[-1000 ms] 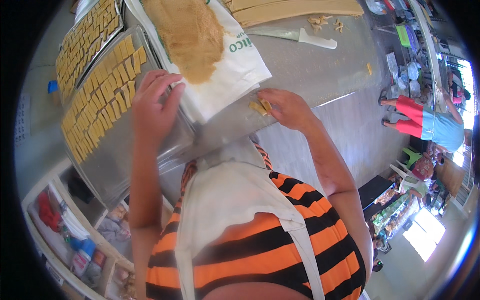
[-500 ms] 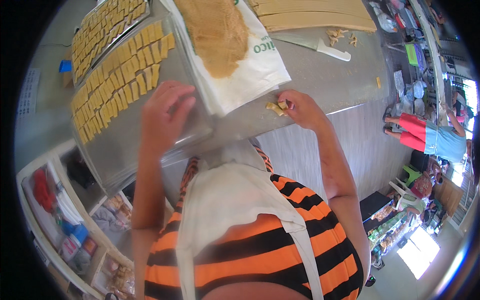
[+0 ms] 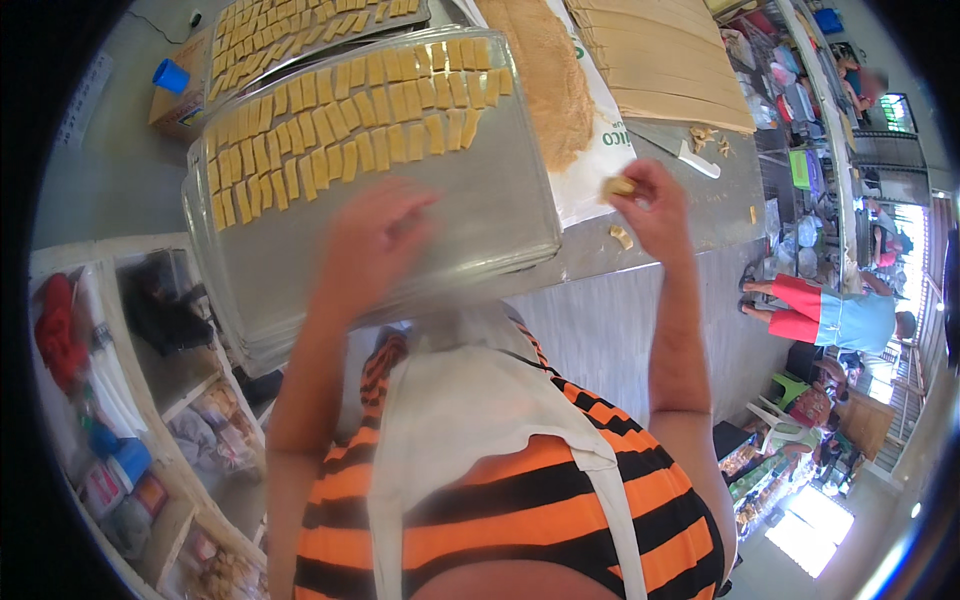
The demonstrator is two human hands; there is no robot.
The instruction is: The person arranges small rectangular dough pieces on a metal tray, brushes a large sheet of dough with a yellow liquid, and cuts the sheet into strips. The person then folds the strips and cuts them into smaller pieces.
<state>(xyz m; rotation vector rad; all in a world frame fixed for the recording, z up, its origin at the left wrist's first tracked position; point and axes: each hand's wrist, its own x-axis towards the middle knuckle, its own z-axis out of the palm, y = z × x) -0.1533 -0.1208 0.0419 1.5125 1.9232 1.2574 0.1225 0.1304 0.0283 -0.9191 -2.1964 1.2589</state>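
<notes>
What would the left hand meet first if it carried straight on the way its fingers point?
Probably the rows of yellow dough pieces on the metal tray; the left hand is over bare tray, height unclear.

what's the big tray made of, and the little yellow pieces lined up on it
The large rounded-corner grey tray looks like metal, likely aluminium or steel: dull silvery sheen, thin raised rim. The small rectangular yellow pieces look like cut raw dough: matte, pale yellow, soft-edged, though that is a guess. The right hand pinches a similar piece in its fingers.
</notes>
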